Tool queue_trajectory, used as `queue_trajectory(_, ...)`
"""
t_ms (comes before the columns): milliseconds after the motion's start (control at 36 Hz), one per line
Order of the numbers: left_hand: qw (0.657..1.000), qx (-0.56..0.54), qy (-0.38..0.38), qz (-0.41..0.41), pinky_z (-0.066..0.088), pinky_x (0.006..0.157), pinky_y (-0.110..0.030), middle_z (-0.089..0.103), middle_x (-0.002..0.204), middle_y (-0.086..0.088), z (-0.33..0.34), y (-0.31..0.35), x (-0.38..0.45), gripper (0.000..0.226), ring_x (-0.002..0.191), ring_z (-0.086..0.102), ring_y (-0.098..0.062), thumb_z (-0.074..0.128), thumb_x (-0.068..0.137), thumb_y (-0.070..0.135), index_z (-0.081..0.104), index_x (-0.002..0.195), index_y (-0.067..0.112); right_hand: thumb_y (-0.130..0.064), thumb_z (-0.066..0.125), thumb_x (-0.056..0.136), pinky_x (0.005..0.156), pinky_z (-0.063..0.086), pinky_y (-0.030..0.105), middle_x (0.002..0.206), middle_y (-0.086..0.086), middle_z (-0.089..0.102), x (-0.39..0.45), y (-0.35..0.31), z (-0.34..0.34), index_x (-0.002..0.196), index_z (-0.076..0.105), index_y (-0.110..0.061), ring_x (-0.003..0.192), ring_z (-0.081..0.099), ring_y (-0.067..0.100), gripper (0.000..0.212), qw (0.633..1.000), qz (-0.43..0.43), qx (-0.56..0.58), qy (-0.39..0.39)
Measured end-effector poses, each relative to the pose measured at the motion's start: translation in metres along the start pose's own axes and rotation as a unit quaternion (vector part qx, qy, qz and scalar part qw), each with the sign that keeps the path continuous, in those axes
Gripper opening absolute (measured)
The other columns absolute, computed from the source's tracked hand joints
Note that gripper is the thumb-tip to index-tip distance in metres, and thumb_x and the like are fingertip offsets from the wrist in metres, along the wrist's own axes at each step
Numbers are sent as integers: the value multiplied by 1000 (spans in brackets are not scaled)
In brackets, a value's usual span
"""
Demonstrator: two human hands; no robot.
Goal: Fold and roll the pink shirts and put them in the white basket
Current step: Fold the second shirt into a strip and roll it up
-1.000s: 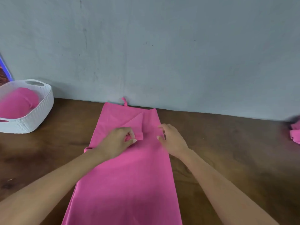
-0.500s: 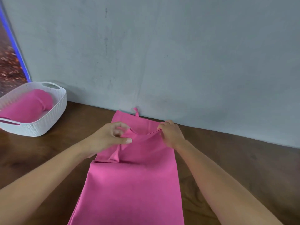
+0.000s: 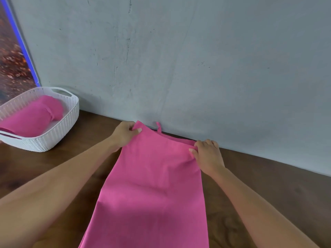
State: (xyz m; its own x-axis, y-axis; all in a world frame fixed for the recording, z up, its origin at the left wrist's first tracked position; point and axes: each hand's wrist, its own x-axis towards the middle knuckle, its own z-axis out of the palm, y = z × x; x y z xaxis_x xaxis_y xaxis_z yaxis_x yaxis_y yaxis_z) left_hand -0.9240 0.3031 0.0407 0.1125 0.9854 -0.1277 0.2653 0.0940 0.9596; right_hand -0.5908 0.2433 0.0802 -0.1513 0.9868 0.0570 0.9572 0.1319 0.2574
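Note:
A pink shirt (image 3: 152,185), folded into a long narrow strip, lies on the wooden table (image 3: 268,190) and runs from the wall toward me. My left hand (image 3: 125,134) pinches its far left corner, thumb on top. My right hand (image 3: 207,154) pinches its far right corner. A thin pink strap sticks up against the wall between the hands. At the left stands the white basket (image 3: 59,129) with a rolled pink shirt (image 3: 34,117) inside.
A grey wall (image 3: 197,59) rises right behind the shirt's far edge. A dark patterned panel with a blue edge (image 3: 12,56) stands behind the basket at the far left.
Both hands moved from the shirt's middle to its far corners near the wall. The small folded flap in the middle is gone from sight. The view swung left, bringing the basket closer in.

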Motion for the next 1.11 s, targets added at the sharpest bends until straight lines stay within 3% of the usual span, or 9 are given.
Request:
queue_trajectory(111, 994, 89, 59, -3, 42, 65, -34, 55, 72, -6, 8, -13, 20, 36, 67, 50, -19, 66, 94, 29, 56, 82, -3, -41, 40, 105, 107, 31, 38, 112, -3, 65, -3, 8, 8, 117, 60, -20, 114, 51, 21, 32, 999, -19, 27, 3)
queue_trajectory(222, 978, 171, 113, 40, 22, 53, -31, 34, 57, -1, 17, -15, 25, 51, 55, 28, -17, 72, 91, 14, 33, 58, 10, -37, 47, 104, 112, 28, 39, 126, -2, 56, -4, 15, 10, 133, 54, -19, 127, 40, 20, 35, 998, -20, 51, -37)
queue_trajectory(361, 969, 222, 108, 30, 20, 49, -26, 27, 50, 1, 21, -12, 29, 63, 49, 24, -15, 76, 86, 10, 25, 50, 16, -27, 54, 101, 112, 30, 36, 129, -4, 45, -1, 21, 7, 128, 57, -20, 129, 34, 19, 27, 995, -18, 83, -60)
queue_trajectory(500, 969, 219, 92, -65, 24, 46, -27, 34, 49, 2, 20, 1, 36, 58, 47, 32, -13, 74, 89, 16, 32, 48, 17, -31, 55, 102, 115, 31, 41, 148, 2, 35, 2, 22, 2, 126, 60, -20, 141, 25, 22, 27, 990, 13, 107, -93)
queue_trajectory(583, 970, 206, 72, -106, 29, 47, -26, 43, 52, 1, 16, 9, 41, 51, 49, 41, -14, 76, 88, 20, 41, 52, 14, -34, 55, 101, 108, 41, 41, 135, 3, 49, 3, 20, -1, 125, 60, -19, 131, 39, 22, 28, 983, 34, 136, -117)
queue_trajectory(722, 977, 177, 58, -101, 25, 49, -28, 37, 49, 1, 11, 15, 39, 55, 48, 32, -17, 79, 85, 13, 37, 49, 15, -30, 58, 100, 77, 49, 37, 99, 1, 64, 0, 13, -9, 101, 63, -17, 95, 59, 22, 14, 980, 77, 152, -103)
queue_trajectory(917, 995, 78, 42, -39, 36, 57, -31, 43, 55, 3, -2, 11, 29, 43, 50, 39, -12, 83, 81, 16, 52, 54, 4, -21, 62, 98, 72, 51, 36, 85, 2, 65, -11, 14, -24, 91, 66, -14, 78, 61, 20, 11, 976, 101, 184, -62)
queue_trajectory(1000, 1000, 1, 13, -18, 52, 76, -23, 68, 66, 4, -9, 18, 16, 32, 76, 72, -6, 84, 82, 11, 64, 64, -6, -16, 63, 97, 69, 44, 33, 88, 2, 67, -19, 18, -32, 93, 68, -13, 82, 62, 21, 8, 975, 88, 201, -40)
queue_trajectory(1111, 998, -38, -52, 12, 57, 87, -19, 76, 101, -17, -23, 34, -2, 21, 101, 73, -25, 82, 83, 11, 77, 92, -8, -15, 63, 97, 82, 49, 36, 105, 5, 71, -30, 20, -42, 113, 72, -12, 98, 65, 24, 19, 973, 67, 218, -23)
